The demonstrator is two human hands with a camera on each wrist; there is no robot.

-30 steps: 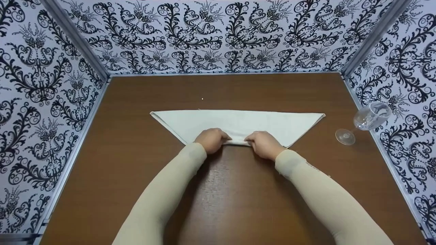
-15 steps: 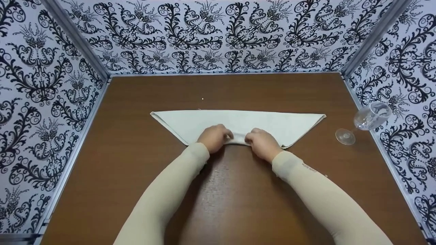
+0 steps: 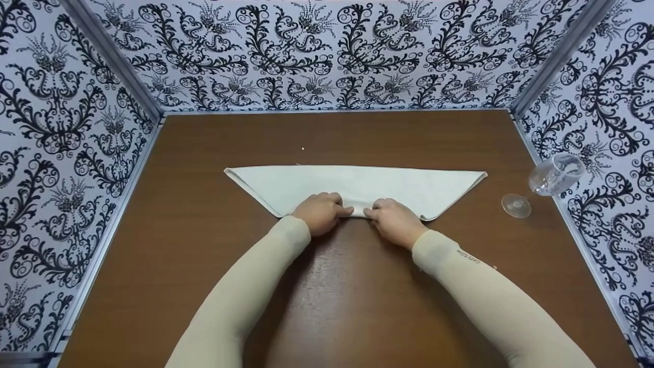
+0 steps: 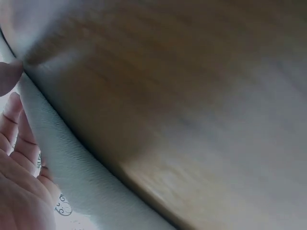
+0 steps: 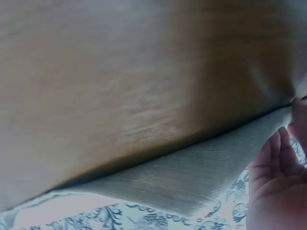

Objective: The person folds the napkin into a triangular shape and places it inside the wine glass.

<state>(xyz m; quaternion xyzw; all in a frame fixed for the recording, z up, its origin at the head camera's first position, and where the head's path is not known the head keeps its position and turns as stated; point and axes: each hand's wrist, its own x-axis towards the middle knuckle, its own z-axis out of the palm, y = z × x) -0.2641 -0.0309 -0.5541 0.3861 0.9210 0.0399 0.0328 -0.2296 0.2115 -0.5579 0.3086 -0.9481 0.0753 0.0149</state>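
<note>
A cream cloth napkin (image 3: 352, 181), folded into a wide shape with pointed far corners, lies across the middle of the table. Its near edge is turned over into a narrow roll. My left hand (image 3: 318, 213) pinches this edge left of centre, thumb along the front and fingers over the top. Just to the right, my right hand (image 3: 396, 221) pinches the same edge, its thumb pointing toward the other one. Both wrist views show the cloth (image 4: 72, 148) edge running to the thumb, with the fingers behind it.
A clear stemmed glass (image 3: 554, 176) lies on its side at the table's right edge, its bowl against the patterned wall. Patterned walls (image 3: 327, 56) enclose the brown table (image 3: 337, 306) at the back and both sides.
Both hands shift slightly along the napkin's near edge; the fingers lift and come down again, thumbs now straighter at the front. The napkin stays in place, and the glass has not moved.
</note>
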